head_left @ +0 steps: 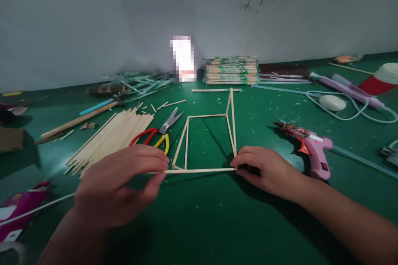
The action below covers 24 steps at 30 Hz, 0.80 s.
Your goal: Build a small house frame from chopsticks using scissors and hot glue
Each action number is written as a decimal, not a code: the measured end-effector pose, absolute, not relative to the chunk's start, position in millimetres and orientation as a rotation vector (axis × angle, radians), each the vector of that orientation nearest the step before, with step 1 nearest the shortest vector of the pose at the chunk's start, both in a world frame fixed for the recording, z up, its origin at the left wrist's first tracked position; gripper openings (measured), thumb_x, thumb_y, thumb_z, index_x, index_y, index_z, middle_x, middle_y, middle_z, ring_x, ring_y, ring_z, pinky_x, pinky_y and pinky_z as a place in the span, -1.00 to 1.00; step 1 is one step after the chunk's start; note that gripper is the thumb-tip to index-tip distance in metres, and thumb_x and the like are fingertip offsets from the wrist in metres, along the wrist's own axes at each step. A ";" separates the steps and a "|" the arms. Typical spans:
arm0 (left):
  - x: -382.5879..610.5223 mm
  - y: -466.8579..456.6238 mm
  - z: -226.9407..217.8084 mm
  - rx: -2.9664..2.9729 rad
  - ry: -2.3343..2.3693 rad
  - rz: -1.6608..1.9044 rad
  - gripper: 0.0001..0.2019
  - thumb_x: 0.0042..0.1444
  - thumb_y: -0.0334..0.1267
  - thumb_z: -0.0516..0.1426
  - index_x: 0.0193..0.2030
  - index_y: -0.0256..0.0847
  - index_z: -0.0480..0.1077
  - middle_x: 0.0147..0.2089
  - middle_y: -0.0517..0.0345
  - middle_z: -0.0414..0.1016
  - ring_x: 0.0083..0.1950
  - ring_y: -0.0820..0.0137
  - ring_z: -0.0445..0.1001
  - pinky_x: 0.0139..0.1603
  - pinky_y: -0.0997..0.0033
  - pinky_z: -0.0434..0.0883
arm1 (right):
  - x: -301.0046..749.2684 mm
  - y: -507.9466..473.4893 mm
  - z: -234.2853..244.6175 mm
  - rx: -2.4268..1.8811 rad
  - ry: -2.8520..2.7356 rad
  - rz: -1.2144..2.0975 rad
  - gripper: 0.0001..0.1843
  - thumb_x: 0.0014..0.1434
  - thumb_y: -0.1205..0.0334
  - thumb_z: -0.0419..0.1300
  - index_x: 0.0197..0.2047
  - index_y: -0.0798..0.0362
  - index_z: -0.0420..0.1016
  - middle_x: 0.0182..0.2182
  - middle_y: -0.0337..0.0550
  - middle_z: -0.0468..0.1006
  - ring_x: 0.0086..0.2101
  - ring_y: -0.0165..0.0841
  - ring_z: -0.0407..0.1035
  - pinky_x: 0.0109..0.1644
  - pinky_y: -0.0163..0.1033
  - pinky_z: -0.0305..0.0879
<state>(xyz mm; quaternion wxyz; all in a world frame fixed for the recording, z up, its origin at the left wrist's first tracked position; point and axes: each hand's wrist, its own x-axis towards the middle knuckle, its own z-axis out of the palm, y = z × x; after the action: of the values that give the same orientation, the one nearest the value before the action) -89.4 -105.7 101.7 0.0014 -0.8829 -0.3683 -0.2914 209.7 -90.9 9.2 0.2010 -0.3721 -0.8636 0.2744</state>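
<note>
A frame of thin wooden sticks (pixel 207 116) stands on the green table, with a triangle of sticks at either side. Across its near edge runs one wooden stick (pixel 200 170). My left hand (pixel 124 178) pinches this stick near its left end, between thumb and fingertips. At the right front corner, my right hand (pixel 264 167) is closed on the stick's other end, where it meets the frame. Scissors (pixel 166 126) with red and yellow handles lie with blades apart, just beyond my left hand. Right of my right hand rests a pink glue gun (pixel 314 147).
Loose wooden sticks (pixel 113 138) lie in a pile at left. Wrapped chopsticks (pixel 231 70) are stacked at the wall beside a blurred bright screen (pixel 183 58). A magenta glue gun (pixel 25 211) is at near left; a red and white cup (pixel 384 78) stands at far right.
</note>
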 end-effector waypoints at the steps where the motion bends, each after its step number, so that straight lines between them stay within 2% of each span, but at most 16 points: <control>1: -89.8 -105.4 101.4 -2.773 -1.159 -0.918 -0.85 -0.02 -0.51 0.15 -0.35 -0.17 0.43 -0.37 0.25 0.57 -0.31 0.44 0.56 -0.30 0.52 0.50 | 209.6 -91.0 9.2 -1.038 -2.411 0.767 -0.83 0.16 0.37 0.10 -0.19 -0.01 0.45 -0.28 -0.18 0.50 -0.31 -0.39 0.36 -0.26 -0.29 0.27; 7: -88.9 -103.9 102.8 -2.781 -1.152 -0.904 -0.84 -0.02 -0.51 0.15 -0.34 -0.16 0.43 -0.36 0.25 0.57 -0.31 0.43 0.56 -0.31 0.52 0.51 | 209.0 -90.3 8.6 -1.035 -2.412 0.756 -0.85 0.17 0.35 0.12 -0.19 0.00 0.45 -0.30 -0.18 0.50 -0.31 -0.40 0.37 -0.25 -0.30 0.27; 12: -87.5 -104.2 104.8 -2.714 -1.110 -0.883 -0.87 -0.01 -0.49 0.14 -0.37 -0.18 0.41 -0.44 0.27 0.54 -0.38 0.47 0.54 -0.32 0.53 0.50 | 208.3 -90.4 9.7 -1.025 -2.415 0.740 -0.86 0.19 0.34 0.10 -0.23 0.00 0.46 -0.30 -0.18 0.50 -0.32 -0.41 0.37 -0.26 -0.30 0.27; 24: -85.6 -106.4 101.1 -2.713 -1.196 -0.968 -0.88 0.02 -0.42 0.13 -0.34 -0.11 0.39 -0.44 0.27 0.54 -0.39 0.45 0.54 -0.33 0.45 0.52 | 209.9 -90.3 8.2 -1.015 -2.417 0.715 -0.84 0.20 0.35 0.08 -0.21 -0.01 0.45 -0.29 -0.18 0.53 -0.30 -0.38 0.39 -0.22 -0.27 0.28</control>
<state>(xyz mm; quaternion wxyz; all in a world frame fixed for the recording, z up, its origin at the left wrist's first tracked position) -85.6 -106.4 101.1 0.0113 -0.8698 -0.3833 -0.3104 209.9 -90.3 8.2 0.2106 -0.3651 -0.8696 0.2571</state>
